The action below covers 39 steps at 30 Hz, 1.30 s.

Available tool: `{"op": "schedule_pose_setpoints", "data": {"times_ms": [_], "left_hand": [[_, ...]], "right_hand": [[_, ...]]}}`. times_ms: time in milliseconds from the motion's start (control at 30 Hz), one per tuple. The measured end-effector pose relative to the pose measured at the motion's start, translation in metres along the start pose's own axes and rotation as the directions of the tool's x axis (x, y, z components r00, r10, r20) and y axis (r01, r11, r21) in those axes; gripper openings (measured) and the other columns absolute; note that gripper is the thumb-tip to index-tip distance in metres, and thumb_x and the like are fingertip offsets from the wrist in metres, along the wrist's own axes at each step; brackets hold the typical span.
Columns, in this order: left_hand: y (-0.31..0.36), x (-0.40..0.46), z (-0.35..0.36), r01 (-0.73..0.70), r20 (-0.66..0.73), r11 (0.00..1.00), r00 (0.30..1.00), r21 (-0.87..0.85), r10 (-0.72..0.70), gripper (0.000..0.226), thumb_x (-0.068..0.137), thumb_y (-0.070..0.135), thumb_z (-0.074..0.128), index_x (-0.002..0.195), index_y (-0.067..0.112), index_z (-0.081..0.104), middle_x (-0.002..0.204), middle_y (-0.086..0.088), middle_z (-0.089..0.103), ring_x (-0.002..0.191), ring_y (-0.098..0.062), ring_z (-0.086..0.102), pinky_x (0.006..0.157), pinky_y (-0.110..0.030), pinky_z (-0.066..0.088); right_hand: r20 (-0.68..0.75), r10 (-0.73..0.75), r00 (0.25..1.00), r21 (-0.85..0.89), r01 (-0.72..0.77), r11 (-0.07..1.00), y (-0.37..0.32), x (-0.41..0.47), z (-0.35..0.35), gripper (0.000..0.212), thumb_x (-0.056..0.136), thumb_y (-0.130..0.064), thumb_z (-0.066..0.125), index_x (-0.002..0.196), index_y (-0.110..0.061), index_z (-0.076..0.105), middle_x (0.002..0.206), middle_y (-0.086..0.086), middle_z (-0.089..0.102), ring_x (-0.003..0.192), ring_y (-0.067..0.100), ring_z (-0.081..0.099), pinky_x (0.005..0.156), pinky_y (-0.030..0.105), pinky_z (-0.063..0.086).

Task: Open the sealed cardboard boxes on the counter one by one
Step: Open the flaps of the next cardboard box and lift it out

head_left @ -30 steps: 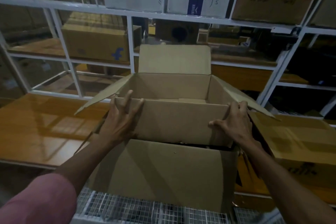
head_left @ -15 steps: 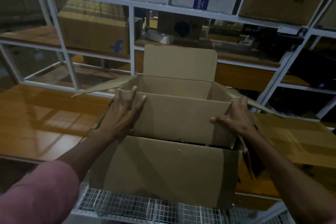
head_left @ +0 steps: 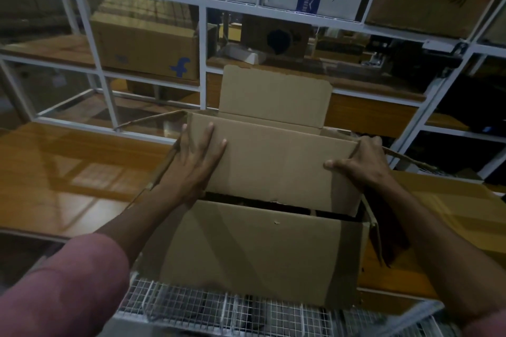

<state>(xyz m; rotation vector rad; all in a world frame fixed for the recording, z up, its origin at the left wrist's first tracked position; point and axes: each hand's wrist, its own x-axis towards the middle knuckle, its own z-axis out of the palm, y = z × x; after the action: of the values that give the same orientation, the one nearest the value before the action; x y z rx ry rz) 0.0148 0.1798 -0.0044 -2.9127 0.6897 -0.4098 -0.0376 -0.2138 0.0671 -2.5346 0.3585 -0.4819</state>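
Pressing flat, the left hand (head_left: 195, 164) and gripping right hand (head_left: 361, 163) hold the cardboard box's (head_left: 246, 249) near flap (head_left: 276, 164); contents too dark.

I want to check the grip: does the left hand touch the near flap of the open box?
Touching. The head view shows the left hand flat on the near flap.

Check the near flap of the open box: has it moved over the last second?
Yes. The near flap has swung forward over the box opening; its top edge now hides most of the far inner wall below the upright far flap.
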Motion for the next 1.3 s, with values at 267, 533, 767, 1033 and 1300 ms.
{"op": "schedule_pose_setpoints", "data": {"times_ms": [267,533,767,1033,1300], "left_hand": [[-0.008,-0.002,-0.007,0.043,0.195,0.992,0.981,-0.115,-0.02,0.156,0.059,0.054,0.09,0.147,0.036,-0.037,0.148,-0.003,-0.054,0.139,-0.057,-0.03,0.113,-0.067,0.0],[0.014,-0.029,-0.011,0.104,0.32,0.99,0.945,-0.096,-0.068,0.14,0.074,0.05,0.082,0.152,0.022,-0.032,0.147,-0.011,-0.051,0.135,-0.058,-0.037,0.116,-0.068,0.006],[0.03,-0.048,0.008,0.061,0.469,0.996,0.883,-0.059,-0.026,0.118,0.085,0.057,0.066,0.157,0.017,-0.019,0.163,-0.018,-0.025,0.147,-0.047,-0.022,0.122,-0.06,0.0],[0.038,-0.041,-0.015,0.045,0.328,0.994,0.945,-0.099,-0.01,0.028,0.092,0.031,0.055,0.116,0.017,0.057,0.118,-0.011,0.064,0.104,-0.03,0.062,0.085,-0.042,0.054],[0.056,-0.016,-0.041,0.086,0.366,0.996,0.926,0.038,-0.094,0.031,0.1,0.031,0.054,0.119,0.007,0.062,0.118,-0.012,0.066,0.111,-0.031,0.064,0.088,-0.037,0.05]], "right_hand": [[-0.019,-0.034,0.999,0.025,0.035,0.999,0.007,-0.016,0.028,0.086,0.082,-0.049,0.078,0.147,-0.028,0.024,0.159,0.006,0.01,0.141,0.047,0.03,0.11,0.06,0.039],[0.145,-0.021,0.989,-0.212,0.052,0.976,-0.001,-0.045,0.053,0.077,0.103,-0.049,0.044,0.161,-0.024,-0.002,0.164,0.006,-0.031,0.147,0.048,-0.027,0.116,0.069,0.003],[0.418,-0.017,0.908,-0.279,0.147,0.949,0.032,-0.073,0.078,0.054,0.102,-0.06,0.033,0.144,-0.026,0.039,0.167,0.011,0.014,0.151,0.047,0.005,0.112,0.071,0.011],[0.501,-0.115,0.858,-0.189,0.238,0.953,0.001,-0.072,0.067,0.054,0.105,-0.054,0.032,0.094,-0.014,0.066,0.097,0.011,0.067,0.088,0.028,0.058,0.071,0.035,0.04],[0.468,-0.269,0.842,-0.171,0.385,0.907,0.006,-0.082,0.029,0.054,0.098,-0.069,0.036,0.098,-0.024,0.067,0.083,-0.004,0.063,0.075,0.011,0.059,0.067,0.033,0.049]]}}
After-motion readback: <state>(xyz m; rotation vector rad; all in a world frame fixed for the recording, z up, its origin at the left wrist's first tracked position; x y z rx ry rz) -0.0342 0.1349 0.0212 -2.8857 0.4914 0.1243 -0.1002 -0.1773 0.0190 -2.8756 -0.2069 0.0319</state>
